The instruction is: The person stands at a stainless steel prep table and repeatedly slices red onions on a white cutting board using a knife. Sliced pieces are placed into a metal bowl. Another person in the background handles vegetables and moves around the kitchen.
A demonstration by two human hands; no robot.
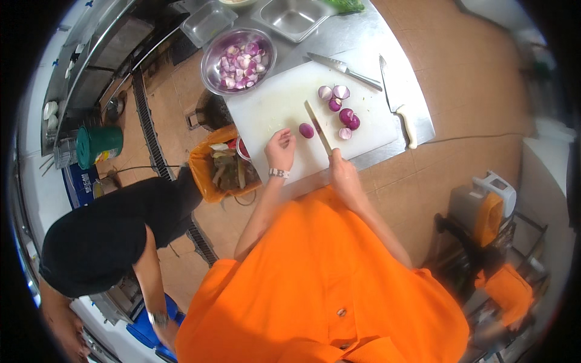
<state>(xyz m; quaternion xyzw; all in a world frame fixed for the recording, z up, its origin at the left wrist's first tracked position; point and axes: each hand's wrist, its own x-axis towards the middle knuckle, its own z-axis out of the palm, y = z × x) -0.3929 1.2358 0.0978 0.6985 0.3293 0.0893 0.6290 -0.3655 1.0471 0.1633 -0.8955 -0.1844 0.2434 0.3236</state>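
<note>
My right hand (345,174) grips a kitchen knife (321,129), its blade seen nearly edge-on over a white cutting board (277,102). Just left of the blade lies a small peeled red onion (306,130). A bit of purple onion shows against the blade. My left hand (280,149), with a bracelet at the wrist, hovers left of that onion, fingers loosely curled and holding nothing visible. To the right of the knife, several peeled red onions (346,116) rest on the board, some with pale cut faces.
A steel bowl (206,68) of onion pieces stands at the board's far left corner. Another knife (342,68) lies across the far edge; a white-handled knife (408,127) is at right. Below left is an orange-lined waste bin (199,174). A person in black (104,236) bends nearby.
</note>
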